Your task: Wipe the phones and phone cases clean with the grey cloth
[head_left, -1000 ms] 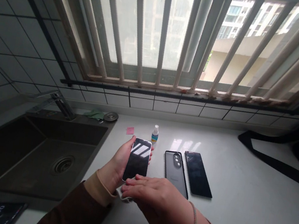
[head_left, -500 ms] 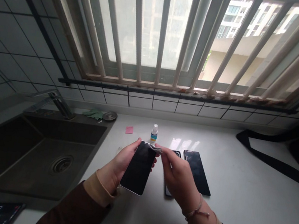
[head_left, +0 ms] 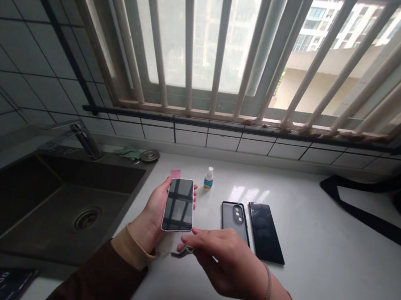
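My left hand (head_left: 152, 211) holds a smartphone (head_left: 180, 205) upright in its palm, glass face up and reflecting the window. My right hand (head_left: 224, 263) hovers just to the lower right of that phone, with its fingers closed on a small grey cloth (head_left: 182, 251). The cloth is partly hidden by the fingers. Beyond my right fingertips, a phone in a dark case (head_left: 234, 224) lies back up with its camera bump showing. Beside it lies a black smartphone (head_left: 265, 232), face up. Neither hand touches these two.
A small dropper bottle (head_left: 208, 178) and a pink sticky note (head_left: 175, 173) stand behind my left hand on the pale counter (head_left: 318, 270). A steel sink (head_left: 73, 206) lies left, with a faucet (head_left: 87, 142) behind it. A black strap (head_left: 365, 216) lies right.
The held phone has turned from tilted to nearly upright and shifted left. My right hand has dropped from the phone's top edge to below it, uncovering the cased phone.
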